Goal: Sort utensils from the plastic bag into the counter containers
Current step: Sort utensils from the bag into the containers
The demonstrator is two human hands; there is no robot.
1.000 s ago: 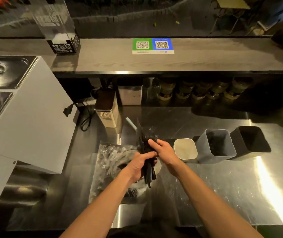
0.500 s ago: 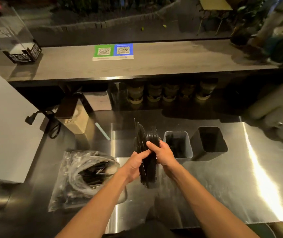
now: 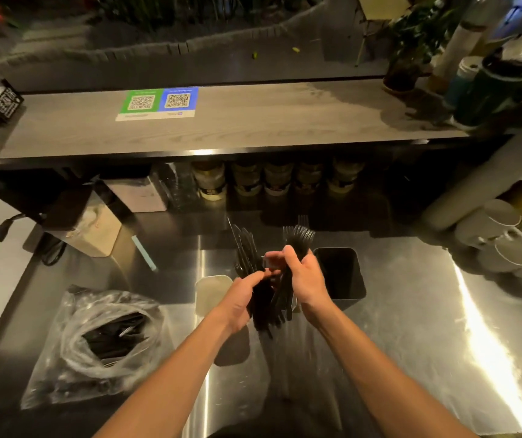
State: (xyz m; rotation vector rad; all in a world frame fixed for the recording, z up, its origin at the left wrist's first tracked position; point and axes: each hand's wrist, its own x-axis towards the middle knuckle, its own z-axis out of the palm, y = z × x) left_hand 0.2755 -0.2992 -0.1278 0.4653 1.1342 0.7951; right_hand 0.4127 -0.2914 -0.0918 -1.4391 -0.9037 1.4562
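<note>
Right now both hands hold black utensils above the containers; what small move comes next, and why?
Probably draw the right hand out to its own side, pulling the forks free of the bundle in the left hand. The two bunches fan apart at the top, but their handles seem to cross low down between the hands. The black container stands open beside the right grip.
</note>
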